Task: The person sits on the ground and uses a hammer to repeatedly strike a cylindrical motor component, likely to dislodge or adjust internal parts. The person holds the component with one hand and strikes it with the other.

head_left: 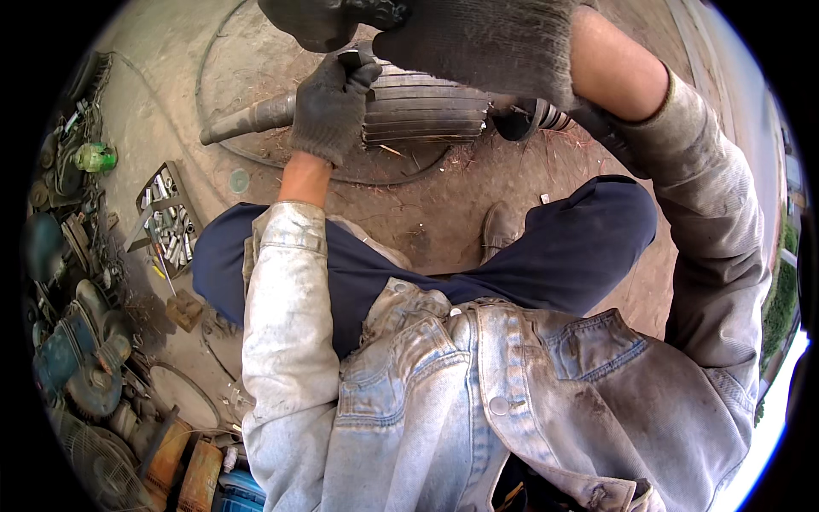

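Note:
A ribbed metal rotor (pixel 426 109) lies across the ground in front of me, its thick shaft (pixel 247 121) pointing left. My left hand (pixel 327 109), in a dark work glove, is closed at the rotor's left end around a small tool with a dark, flat top (pixel 351 59); its lower part is hidden. Above the rotor, my gloved right hand (pixel 486 44) is closed, close to the camera. A dark, blunt-headed tool (pixel 309 24) juts leftward from it over my left hand; the top of the picture cuts it off. A dark round collar (pixel 516 124) sits at the rotor's right end.
Left of my knee lies an open tray of metal sockets (pixel 171 224), with a screwdriver (pixel 162 260) beside it. Piled machine parts (pixel 90 358) line the left edge. A cable (pixel 200 64) loops behind the rotor. My shoe (pixel 501 229) rests near the rotor.

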Tool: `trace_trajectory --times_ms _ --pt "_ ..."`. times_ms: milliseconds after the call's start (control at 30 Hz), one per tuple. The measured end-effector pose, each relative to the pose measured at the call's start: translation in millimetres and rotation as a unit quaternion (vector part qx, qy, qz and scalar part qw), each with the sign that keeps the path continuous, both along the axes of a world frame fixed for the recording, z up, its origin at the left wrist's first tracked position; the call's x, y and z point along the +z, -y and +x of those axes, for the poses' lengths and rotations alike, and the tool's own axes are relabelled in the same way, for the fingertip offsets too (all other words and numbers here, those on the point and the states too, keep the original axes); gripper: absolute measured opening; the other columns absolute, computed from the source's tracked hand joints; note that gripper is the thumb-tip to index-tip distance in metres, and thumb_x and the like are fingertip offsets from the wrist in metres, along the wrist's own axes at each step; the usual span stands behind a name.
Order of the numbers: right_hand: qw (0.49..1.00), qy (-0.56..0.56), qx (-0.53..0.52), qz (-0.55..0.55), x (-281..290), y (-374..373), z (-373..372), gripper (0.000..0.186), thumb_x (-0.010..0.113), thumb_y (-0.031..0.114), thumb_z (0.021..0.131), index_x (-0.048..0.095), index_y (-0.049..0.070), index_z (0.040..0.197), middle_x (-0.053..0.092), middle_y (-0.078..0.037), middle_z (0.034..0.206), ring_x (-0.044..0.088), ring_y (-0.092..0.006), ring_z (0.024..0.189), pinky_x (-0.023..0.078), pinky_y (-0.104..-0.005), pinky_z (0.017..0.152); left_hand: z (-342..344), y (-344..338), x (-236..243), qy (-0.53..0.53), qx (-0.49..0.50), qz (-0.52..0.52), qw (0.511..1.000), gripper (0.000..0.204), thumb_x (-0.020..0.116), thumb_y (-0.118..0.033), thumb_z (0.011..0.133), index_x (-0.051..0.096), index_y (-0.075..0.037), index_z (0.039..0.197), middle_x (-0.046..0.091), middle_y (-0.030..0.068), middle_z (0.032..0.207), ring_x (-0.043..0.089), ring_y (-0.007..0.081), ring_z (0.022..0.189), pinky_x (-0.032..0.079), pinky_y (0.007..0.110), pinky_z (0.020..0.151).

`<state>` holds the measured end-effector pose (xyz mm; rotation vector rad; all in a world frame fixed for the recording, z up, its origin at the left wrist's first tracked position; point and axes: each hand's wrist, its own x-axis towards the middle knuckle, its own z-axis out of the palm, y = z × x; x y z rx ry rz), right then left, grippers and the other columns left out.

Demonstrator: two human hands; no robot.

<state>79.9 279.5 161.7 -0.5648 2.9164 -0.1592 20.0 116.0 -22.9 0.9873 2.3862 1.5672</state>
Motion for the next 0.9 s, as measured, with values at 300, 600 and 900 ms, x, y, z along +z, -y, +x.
trace_trajectory --times_ms 300,600,900 --pt "0.991 0.001 -0.083 -0.102 8 -11 25 0.042 0.072 0.037 0.082 0.076 -0.004 0.093 0.072 -0.029 0.086 0.074 -0.0433 0.085 0.059 -0.0472 0.077 17 -9 0 0.017 -0.018 -0.03 0.999 0.019 0.069 -0.016 0.103 0.069 -0.003 0.117 0.076 0.0071 0.094 0.07 0.0123 0.074 0.057 0.031 0.069" --pt "0.952 0.041 -0.187 -0.24 -18 -39 55 0.042 0.076 0.027 0.088 0.07 -0.001 0.119 0.069 -0.011 0.081 0.066 -0.0205 0.067 0.052 -0.0323 0.06 -17 -4 -13 0.109 0.084 0.089 0.987 0.02 0.066 -0.019 0.104 0.068 0.001 0.11 0.076 0.0096 0.093 0.07 0.0151 0.069 0.057 0.031 0.066" --pt "0.717 0.09 -0.444 -0.53 -108 -99 117 0.031 0.075 0.021 0.091 0.067 -0.001 0.111 0.061 -0.001 0.073 0.057 -0.0081 0.053 0.044 -0.0239 0.047 -25 -27 -4 0.152 0.047 0.121 0.98 0.012 0.067 -0.013 0.103 0.065 -0.001 0.107 0.074 0.0091 0.096 0.066 0.0114 0.074 0.056 0.027 0.067"
